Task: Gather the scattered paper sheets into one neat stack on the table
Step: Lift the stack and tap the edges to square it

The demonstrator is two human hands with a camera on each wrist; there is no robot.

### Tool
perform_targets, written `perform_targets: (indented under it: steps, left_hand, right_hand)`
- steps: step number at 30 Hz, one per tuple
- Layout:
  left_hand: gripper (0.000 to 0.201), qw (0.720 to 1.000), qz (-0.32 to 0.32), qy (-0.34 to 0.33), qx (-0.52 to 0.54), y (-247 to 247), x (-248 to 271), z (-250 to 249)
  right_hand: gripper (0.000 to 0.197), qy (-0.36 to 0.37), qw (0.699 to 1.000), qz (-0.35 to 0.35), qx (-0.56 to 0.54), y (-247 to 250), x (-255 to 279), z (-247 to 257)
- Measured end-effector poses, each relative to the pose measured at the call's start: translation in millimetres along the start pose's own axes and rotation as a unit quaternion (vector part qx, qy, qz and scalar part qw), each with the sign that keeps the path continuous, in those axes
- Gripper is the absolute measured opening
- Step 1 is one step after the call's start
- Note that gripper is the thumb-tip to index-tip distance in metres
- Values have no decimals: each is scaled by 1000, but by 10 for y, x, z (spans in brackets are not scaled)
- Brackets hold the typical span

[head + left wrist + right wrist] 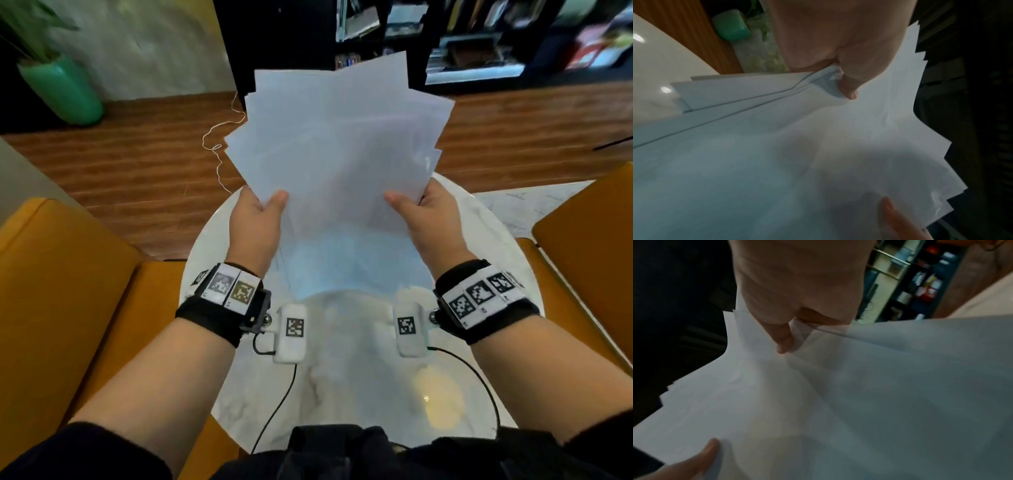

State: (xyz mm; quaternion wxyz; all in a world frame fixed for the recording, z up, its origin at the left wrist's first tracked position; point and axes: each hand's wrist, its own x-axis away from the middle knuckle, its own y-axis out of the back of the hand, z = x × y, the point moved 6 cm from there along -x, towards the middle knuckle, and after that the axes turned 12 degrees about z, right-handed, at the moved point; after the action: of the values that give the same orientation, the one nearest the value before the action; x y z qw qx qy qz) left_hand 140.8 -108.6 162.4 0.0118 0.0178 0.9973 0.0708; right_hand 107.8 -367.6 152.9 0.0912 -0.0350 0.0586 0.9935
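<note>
Several white paper sheets [337,144] are bunched in an uneven, fanned bundle, its far end raised above the round white table [363,373]. My left hand [255,219] pinches the bundle's left edge, thumb on top and fingers underneath. My right hand [430,219] pinches the right edge the same way. In the left wrist view the left thumb [851,81] presses the sheets [777,154], whose edges sit staggered. In the right wrist view the right thumb [781,335] lies on the paper [859,402]. The sheets' near ends lie close over the table.
Orange seats [58,284] flank the table on both sides. A green vase [65,89] with a plant stands far left on the wooden floor [137,161]. Dark bookshelves [496,34] fill the back. A thin white cord [219,137] lies on the floor.
</note>
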Motion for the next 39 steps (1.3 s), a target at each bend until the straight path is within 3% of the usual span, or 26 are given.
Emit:
perform_targets:
  steps: [4, 6, 8, 9, 12, 16, 19, 24, 29, 31, 35, 39]
  left_hand:
    - [22, 997, -7, -58, 52, 6, 37, -193]
    - [34, 997, 13, -44, 59, -33, 41, 40]
    - [51, 999, 31, 25, 25, -96, 92, 403]
    - [52, 997, 44, 56, 12, -133, 125, 558]
    - [35, 996, 56, 64, -8, -168, 151, 720]
    - [30, 999, 17, 45, -2, -55, 27, 459]
    - [20, 997, 43, 28, 50, 7, 3, 269]
    - [18, 998, 27, 53, -13, -108, 128, 434]
    - [13, 999, 24, 33, -29, -66, 168, 382]
    - [19, 999, 34, 15, -27, -61, 171, 259]
    - [51, 998, 55, 34, 4, -161, 109, 261]
    - [42, 999, 11, 28, 16, -131, 102, 248]
  right_hand:
    - [22, 57, 997, -20, -50, 7, 75, 238]
    - [25, 17, 996, -17, -89, 4, 109, 16]
    - [25, -52, 995, 0, -84, -46, 167, -297]
    - [24, -80, 995, 10, -65, -81, 193, -439]
    - [20, -142, 990, -4, 0, -115, 218, -647]
    - [13, -100, 994, -19, -35, -66, 98, -466]
    - [15, -73, 996, -21, -52, 34, 59, -332]
    - [24, -94, 992, 46, -73, -104, 142, -425]
    - [30, -63, 996, 8, -64, -7, 107, -295]
    - [31, -51, 996, 31, -61, 6, 92, -206]
    - [41, -87, 991, 99, 7, -128, 118, -286]
    - [37, -71, 997, 25, -16, -109, 152, -345]
